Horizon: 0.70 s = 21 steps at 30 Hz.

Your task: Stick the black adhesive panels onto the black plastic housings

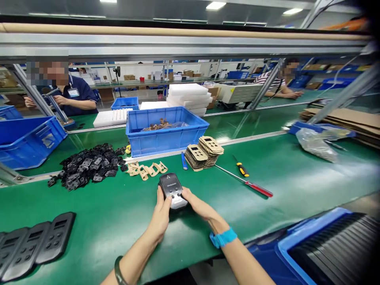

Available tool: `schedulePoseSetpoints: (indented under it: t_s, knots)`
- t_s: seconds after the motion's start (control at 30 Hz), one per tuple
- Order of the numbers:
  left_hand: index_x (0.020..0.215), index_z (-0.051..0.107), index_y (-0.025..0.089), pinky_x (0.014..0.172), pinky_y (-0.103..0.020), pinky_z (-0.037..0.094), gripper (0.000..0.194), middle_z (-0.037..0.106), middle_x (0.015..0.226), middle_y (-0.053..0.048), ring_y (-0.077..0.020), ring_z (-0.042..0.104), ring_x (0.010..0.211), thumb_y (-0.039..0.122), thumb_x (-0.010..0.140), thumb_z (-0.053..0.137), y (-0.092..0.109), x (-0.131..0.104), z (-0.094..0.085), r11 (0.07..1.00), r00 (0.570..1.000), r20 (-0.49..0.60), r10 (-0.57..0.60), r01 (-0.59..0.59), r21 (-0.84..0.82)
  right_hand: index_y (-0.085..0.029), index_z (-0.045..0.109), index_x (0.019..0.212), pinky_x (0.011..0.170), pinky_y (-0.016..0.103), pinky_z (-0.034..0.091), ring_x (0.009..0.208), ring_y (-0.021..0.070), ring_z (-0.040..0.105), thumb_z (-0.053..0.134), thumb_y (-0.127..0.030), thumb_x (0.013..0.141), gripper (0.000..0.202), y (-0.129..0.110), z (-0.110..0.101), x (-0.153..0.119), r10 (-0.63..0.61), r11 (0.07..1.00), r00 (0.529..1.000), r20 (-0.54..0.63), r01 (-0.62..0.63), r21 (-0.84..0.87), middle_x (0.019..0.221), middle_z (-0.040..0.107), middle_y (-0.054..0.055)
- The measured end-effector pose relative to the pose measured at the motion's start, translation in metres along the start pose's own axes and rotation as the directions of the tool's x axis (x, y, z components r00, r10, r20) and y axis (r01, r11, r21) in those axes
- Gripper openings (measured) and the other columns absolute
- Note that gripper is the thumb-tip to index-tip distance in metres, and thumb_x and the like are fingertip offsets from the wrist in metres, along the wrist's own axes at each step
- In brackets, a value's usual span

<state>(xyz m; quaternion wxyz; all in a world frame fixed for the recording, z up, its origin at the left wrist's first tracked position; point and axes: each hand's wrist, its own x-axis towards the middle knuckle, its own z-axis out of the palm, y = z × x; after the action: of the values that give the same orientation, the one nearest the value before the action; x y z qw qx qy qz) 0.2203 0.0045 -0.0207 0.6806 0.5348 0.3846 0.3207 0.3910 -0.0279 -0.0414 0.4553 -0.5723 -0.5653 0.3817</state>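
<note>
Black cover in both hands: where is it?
In the head view, the black cover is below and just left of centre, between left hand and right hand, nearer the person than the blue knife.

A person in a navy shirt [84, 95] wearing a badge [73, 92] is at the upper left of the frame, another in a striped top [280, 83] at the upper right. White foam slabs [188, 95] are stacked above centre, right of a black fan [117, 71]. Cardboard sheets [350, 120] lie at the right edge; lamps [216, 5] glow along the top.
</note>
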Motion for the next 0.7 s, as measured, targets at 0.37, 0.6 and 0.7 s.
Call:
schedulePoseSetpoints:
  t_s: [0.37,0.6,0.7]
  knots:
    - [0.148,-0.01,0.016,0.117,-0.045,0.012,0.095,-0.001,0.158,-0.009,-0.0267,0.004,0.144,0.012,0.07,0.044,-0.043,-0.04,-0.036,0.819,0.923,0.252,0.289,-0.375,0.434,-0.017,-0.012,0.148,0.114,0.05,0.016,0.142,0.0323,0.007,0.072,-0.017,0.058,0.123,-0.002,0.06,-0.055,-0.267,0.957,0.963,0.026,0.268,-0.111,0.154,0.004,0.018]
    - [0.15,0.001,0.027,0.113,-0.045,0.028,0.076,0.016,0.157,-0.005,-0.0271,0.017,0.142,0.018,0.085,0.04,-0.048,-0.059,-0.021,0.754,0.859,0.345,0.379,-0.503,0.423,-0.025,-0.006,0.148,0.11,0.05,0.027,0.135,0.0353,0.026,0.08,-0.021,0.051,0.129,-0.012,0.063,-0.094,-0.226,0.973,0.941,-0.252,0.204,-0.111,0.147,0.022,0.016]
    - [0.149,-0.004,0.028,0.112,-0.049,0.03,0.075,0.014,0.157,-0.01,-0.0286,0.02,0.142,0.022,0.09,0.041,-0.046,-0.067,-0.008,0.566,0.758,0.54,0.366,-0.642,0.517,-0.026,0.002,0.148,0.106,0.05,0.033,0.132,0.0347,0.033,0.077,-0.023,0.058,0.117,-0.041,0.021,-0.146,-0.11,0.984,0.897,-0.429,0.037,-0.177,0.145,0.028,0.015]
